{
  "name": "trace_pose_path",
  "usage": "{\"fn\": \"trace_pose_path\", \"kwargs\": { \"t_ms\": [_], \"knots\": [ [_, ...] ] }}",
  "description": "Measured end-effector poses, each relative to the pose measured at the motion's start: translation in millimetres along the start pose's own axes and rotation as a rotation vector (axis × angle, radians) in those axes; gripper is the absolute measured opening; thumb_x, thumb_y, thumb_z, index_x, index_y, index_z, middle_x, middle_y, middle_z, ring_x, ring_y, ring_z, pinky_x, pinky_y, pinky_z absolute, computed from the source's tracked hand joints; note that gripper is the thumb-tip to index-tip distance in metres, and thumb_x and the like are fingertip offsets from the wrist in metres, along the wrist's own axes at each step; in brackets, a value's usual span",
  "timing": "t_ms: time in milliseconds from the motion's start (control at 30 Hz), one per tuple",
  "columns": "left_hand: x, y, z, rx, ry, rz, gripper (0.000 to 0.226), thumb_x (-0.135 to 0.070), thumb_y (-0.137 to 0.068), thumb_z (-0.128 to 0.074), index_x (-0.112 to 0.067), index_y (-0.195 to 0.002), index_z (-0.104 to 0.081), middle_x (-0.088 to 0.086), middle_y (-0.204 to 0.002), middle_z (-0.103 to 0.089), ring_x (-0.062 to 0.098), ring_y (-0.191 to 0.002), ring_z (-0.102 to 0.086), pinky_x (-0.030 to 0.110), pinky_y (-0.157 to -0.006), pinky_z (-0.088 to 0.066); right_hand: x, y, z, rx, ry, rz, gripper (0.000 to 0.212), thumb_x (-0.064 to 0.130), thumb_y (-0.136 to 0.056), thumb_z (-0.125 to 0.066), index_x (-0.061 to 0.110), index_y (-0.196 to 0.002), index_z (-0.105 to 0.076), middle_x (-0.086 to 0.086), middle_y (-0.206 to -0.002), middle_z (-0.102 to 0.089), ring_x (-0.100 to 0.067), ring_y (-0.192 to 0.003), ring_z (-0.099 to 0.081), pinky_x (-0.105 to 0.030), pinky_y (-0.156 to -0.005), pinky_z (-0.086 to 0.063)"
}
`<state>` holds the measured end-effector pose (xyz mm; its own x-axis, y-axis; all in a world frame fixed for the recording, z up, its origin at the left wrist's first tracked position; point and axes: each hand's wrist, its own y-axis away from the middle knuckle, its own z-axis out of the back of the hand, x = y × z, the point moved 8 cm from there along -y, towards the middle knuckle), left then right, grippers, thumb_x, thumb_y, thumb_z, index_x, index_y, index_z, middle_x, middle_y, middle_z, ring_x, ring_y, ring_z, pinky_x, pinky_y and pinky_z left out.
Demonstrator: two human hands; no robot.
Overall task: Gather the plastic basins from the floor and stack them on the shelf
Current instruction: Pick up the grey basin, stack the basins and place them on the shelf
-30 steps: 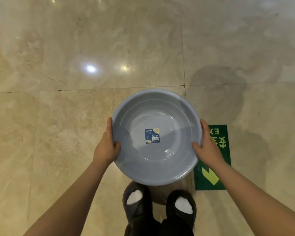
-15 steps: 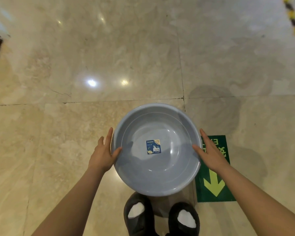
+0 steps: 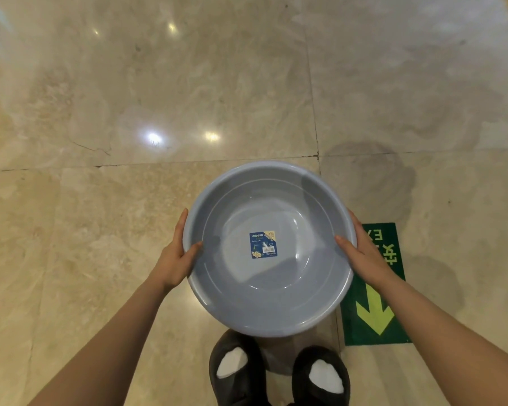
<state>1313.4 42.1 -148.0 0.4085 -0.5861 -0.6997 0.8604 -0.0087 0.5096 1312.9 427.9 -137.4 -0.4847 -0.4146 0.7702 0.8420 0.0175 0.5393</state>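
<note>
Both bare forearms extend forward. Left hand (image 3: 175, 257) and right hand (image 3: 364, 259) clasp opposite rims of the round grey-blue plastic basin (image 3: 269, 291), thumbs hooked inside, fingers outside.

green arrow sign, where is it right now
In the head view, the green arrow sign lies flat on the floor at lower right, partly under the right hand and beside the grey basin.

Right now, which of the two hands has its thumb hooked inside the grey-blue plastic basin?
The left hand: its thumb lies over the round grey-blue plastic basin's rim. The right hand presses flatter against the outer edge.
</note>
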Motion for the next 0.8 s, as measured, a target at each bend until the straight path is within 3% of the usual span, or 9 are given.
{"fn": "trace_pose_path", "kwargs": {
  "t_ms": [133, 267, 400, 500, 600, 700, 800],
  "knots": [
    [-17, 7, 14, -0.006, -0.018, 0.010, 0.076, -0.064, -0.080, -0.044, -0.066, -0.136, 0.007, -0.015, -0.127, -0.041, 0.021, -0.095, -0.058, 0.032, -0.074, -0.051, 11, 13, 5, 0.002, -0.031, -0.028, 0.057, 0.047, -0.091, -0.053, 0.062, -0.137, -0.023, 0.010, -0.135, -0.047, -0.013, -0.117, -0.053, -0.042, -0.090, -0.051],
    [-67, 36, 49, 0.020, -0.042, 0.019, 0.077, -0.066, -0.080, -0.044, -0.064, -0.138, 0.007, -0.006, -0.141, -0.043, 0.028, -0.104, -0.058, 0.045, -0.083, -0.054, 58, 51, 23, -0.004, -0.086, -0.059, 0.054, 0.053, -0.087, -0.053, 0.066, -0.132, -0.026, 0.029, -0.122, -0.049, 0.002, -0.106, -0.056, -0.022, -0.073, -0.049],
    [-150, 80, 107, 0.027, -0.041, 0.023, 0.075, -0.064, -0.083, -0.045, -0.064, -0.138, 0.006, -0.002, -0.147, -0.041, 0.031, -0.112, -0.057, 0.052, -0.089, -0.054, 142, 106, 61, -0.021, -0.112, -0.073, 0.053, 0.050, -0.090, -0.052, 0.063, -0.134, -0.025, 0.037, -0.118, -0.046, 0.017, -0.100, -0.053, -0.011, -0.071, -0.045],
    [-225, 120, 154, 0.038, -0.026, -0.002, 0.077, -0.068, -0.081, -0.044, -0.062, -0.139, 0.007, -0.002, -0.151, -0.037, 0.036, -0.119, -0.054, 0.056, -0.094, -0.050, 221, 153, 99, -0.042, -0.113, -0.069, 0.053, 0.053, -0.089, -0.051, 0.063, -0.134, -0.024, 0.033, -0.122, -0.047, 0.011, -0.108, -0.049, -0.016, -0.078, -0.042],
    [-301, 157, 198, 0.057, 0.008, -0.037, 0.082, -0.075, -0.077, -0.044, -0.062, -0.139, 0.008, -0.003, -0.153, -0.034, 0.034, -0.123, -0.052, 0.057, -0.096, -0.048, 297, 199, 139, -0.086, -0.105, -0.045, 0.053, 0.057, -0.086, -0.051, 0.069, -0.130, -0.023, 0.041, -0.118, -0.045, 0.014, -0.106, -0.050, -0.011, -0.077, -0.041],
    [-366, 184, 239, 0.053, 0.026, -0.081, 0.079, -0.073, -0.080, -0.042, -0.063, -0.138, 0.010, -0.002, -0.154, -0.032, 0.034, -0.125, -0.051, 0.055, -0.097, -0.048, 358, 233, 173, -0.109, -0.097, -0.035, 0.058, 0.052, -0.091, -0.051, 0.055, -0.140, -0.022, 0.025, -0.123, -0.049, -0.003, -0.112, -0.053, -0.019, -0.081, -0.043],
    [-428, 201, 276, 0.047, 0.036, -0.128, 0.072, -0.066, -0.087, -0.042, -0.065, -0.136, 0.011, -0.007, -0.154, -0.029, 0.032, -0.126, -0.050, 0.047, -0.095, -0.047, 412, 262, 206, -0.144, -0.108, -0.028, 0.056, 0.054, -0.090, -0.050, 0.056, -0.138, -0.022, 0.015, -0.128, -0.049, -0.011, -0.110, -0.054, -0.023, -0.079, -0.046]
  ]
}}
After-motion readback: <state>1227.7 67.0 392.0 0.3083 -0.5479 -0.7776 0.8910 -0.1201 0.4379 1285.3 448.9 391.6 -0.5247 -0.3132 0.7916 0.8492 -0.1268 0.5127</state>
